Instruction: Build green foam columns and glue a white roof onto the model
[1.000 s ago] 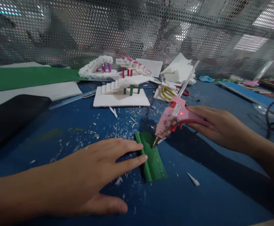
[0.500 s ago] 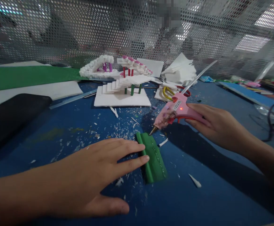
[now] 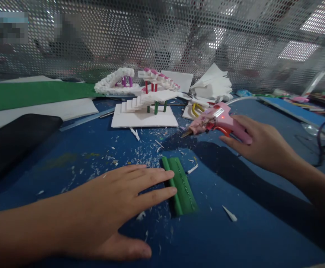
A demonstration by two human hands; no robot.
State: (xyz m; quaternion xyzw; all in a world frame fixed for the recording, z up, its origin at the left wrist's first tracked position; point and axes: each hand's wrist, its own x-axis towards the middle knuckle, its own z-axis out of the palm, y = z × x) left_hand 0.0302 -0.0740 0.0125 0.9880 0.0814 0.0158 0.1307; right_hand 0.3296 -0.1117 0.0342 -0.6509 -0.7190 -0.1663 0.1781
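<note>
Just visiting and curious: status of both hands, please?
Left hand touching rolled green sheet. Right hand holding glue gun, nozzle off sheet. White scraps nearby.

Withdrew pink glue gun (image 3: 216, 121), in right hand (image 3: 258, 139), beyond green paper (image 3: 183, 198). Extended glue line (image 3: 184, 181) toward far end.

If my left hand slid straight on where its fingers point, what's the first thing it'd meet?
The rolled edge of the green sheet: the left hand's index and middle fingertips seem to rest against it, though exact contact is unclear.
</note>
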